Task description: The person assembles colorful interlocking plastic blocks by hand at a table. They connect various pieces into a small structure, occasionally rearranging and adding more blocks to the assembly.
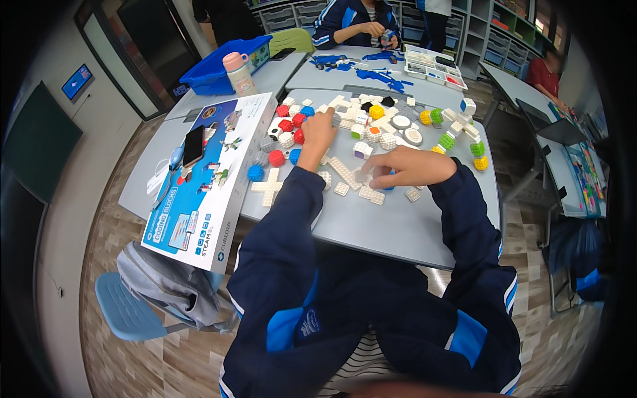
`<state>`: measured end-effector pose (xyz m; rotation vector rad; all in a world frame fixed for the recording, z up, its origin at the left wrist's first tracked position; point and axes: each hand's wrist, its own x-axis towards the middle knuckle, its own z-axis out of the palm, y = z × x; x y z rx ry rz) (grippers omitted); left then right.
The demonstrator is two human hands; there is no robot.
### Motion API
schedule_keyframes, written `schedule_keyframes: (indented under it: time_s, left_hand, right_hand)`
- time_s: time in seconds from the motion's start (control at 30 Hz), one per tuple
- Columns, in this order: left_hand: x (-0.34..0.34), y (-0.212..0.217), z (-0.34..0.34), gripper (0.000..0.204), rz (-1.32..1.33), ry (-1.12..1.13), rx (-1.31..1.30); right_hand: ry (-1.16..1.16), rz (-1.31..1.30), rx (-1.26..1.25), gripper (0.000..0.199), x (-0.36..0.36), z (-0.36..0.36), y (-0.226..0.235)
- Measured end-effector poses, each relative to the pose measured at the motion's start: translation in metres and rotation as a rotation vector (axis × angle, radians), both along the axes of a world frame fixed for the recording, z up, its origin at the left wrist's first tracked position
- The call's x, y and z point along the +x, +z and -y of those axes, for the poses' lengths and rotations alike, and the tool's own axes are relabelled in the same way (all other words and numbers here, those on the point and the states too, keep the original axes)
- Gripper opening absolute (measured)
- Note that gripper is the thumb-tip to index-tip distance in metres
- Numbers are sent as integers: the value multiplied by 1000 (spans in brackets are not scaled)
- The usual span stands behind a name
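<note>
My left hand [317, 134] reaches forward across the grey table [398, 229], its fingertips on a small grey and white block among red and white studded cubes [290, 125]. My right hand [406, 167] lies lower and to the right, fingers curled over small white flat plates [370, 194] and a bit of blue. A long white plate [344, 171] lies between the two hands. A white cross-shaped plate [268, 187] lies left of my left forearm. Yellow and green cubes [446, 140] lie farther right.
A large flat kit box [212, 192] hangs over the table's left edge with a phone [193, 145] on it. A grey backpack [166, 282] rests on a blue chair below. Behind stand a blue bin [219, 69], a pink bottle [239, 73] and another person [358, 23] at a table.
</note>
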<state>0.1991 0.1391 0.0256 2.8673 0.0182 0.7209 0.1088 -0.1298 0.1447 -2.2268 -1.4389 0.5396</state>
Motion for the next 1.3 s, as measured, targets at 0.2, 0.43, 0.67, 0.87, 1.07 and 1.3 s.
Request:
schedule_keyframes:
  time_s: [0.2,0.43,0.67,0.87,1.07,1.3]
  left_hand:
    - [-6,-20,-2,46,178,78,215]
    - [-16,-17,-1,54,255,57,246]
    - [-56,14,18,46,353,-187,7]
    - [-145,7,51,41,218,-281,-189]
    - [-172,-21,84,40,206,-312,-120]
    - [-181,-36,92,34,256,-347,-269]
  right_hand:
    - [-63,-31,-95,53,5,8,-1]
    - [-194,4,-113,53,25,23,3]
    - [-260,24,-147,53,35,39,1]
    - [-231,188,-278,75,26,29,-24]
    - [-291,278,-358,79,34,17,-60]
    - [-322,426,-137,52,65,11,-92]
